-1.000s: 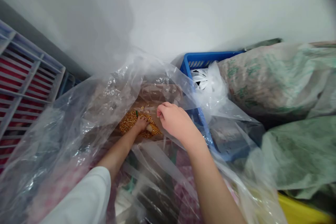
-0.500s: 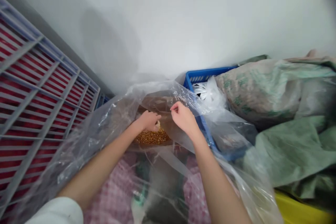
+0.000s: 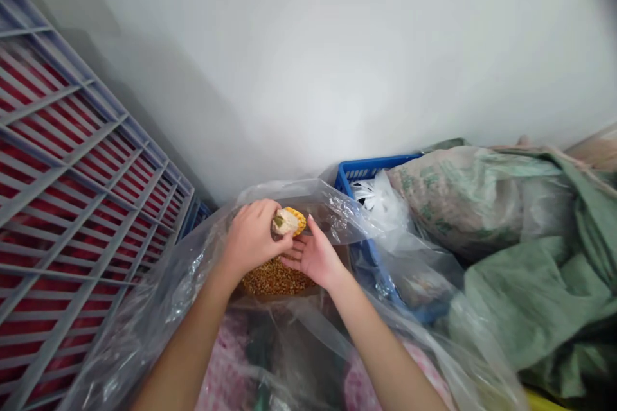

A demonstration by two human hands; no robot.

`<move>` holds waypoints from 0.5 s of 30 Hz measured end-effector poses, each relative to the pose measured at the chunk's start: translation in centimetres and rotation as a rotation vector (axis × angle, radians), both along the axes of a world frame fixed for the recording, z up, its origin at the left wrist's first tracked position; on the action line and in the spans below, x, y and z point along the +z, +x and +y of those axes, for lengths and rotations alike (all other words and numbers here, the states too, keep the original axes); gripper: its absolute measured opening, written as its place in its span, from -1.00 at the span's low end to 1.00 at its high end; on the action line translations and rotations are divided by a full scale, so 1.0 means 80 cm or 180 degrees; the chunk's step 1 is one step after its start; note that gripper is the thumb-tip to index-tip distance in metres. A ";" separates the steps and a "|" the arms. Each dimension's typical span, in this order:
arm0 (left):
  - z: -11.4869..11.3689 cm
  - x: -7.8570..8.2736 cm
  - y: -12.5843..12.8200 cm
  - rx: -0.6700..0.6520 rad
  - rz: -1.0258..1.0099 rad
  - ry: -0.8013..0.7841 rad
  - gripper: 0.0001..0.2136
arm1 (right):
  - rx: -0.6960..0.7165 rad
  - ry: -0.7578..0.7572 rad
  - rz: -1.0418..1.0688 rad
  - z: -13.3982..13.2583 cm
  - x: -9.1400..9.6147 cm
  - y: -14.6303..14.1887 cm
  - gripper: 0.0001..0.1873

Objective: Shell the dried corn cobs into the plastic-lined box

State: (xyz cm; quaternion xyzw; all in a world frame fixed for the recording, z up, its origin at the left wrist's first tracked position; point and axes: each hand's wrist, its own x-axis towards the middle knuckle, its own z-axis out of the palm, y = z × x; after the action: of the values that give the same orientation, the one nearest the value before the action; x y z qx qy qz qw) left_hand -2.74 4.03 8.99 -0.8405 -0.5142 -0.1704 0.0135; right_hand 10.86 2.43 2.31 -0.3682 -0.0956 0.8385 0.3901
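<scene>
My left hand is closed around a corn cob; its pale end and some yellow kernels show, and the rest is hidden by the fingers. Just to the right, my right hand is open, palm turned toward the cob, its thumb close to the kernels. Whether its fingers touch the cob I cannot tell. Below both hands lies a heap of loose corn kernels inside a large clear plastic bag, whose mouth is spread open.
On the left stands a lilac plastic crate with red behind its slats. A blue basket at the right holds a white plastic bag. Beside it lie a full woven sack and green cloth. A white wall rises behind.
My left hand has risen from the kernels with the cob, which now shows clearly. My right hand has come down and left beside it, its fingers opening from a pinch. The view has shifted slightly.
</scene>
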 end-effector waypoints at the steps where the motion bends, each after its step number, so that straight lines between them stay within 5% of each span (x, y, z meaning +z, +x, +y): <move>1: -0.003 -0.006 0.004 -0.0088 0.0075 0.0090 -0.78 | -0.0178 -0.0047 0.0199 0.000 -0.001 -0.005 -0.51; 5: -0.011 -0.039 0.012 -0.0528 -0.0188 0.0329 -0.79 | -0.0821 0.0255 0.0512 0.005 -0.004 -0.005 -0.76; 9: -0.009 -0.064 0.005 -0.1353 -0.1153 -0.0047 -0.63 | -0.1277 0.0658 0.0119 0.012 0.003 0.015 -0.76; 15: 0.003 -0.069 0.009 -0.0285 -0.2638 -0.0924 -0.75 | -0.1142 0.0955 0.0040 0.009 0.014 0.025 -0.71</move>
State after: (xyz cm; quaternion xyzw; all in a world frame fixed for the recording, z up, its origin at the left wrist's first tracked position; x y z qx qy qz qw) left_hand -2.03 4.31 3.50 -0.7158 -0.4579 -0.4195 -0.3195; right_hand 12.85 3.15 3.44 -0.3120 -0.1497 0.7344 0.5839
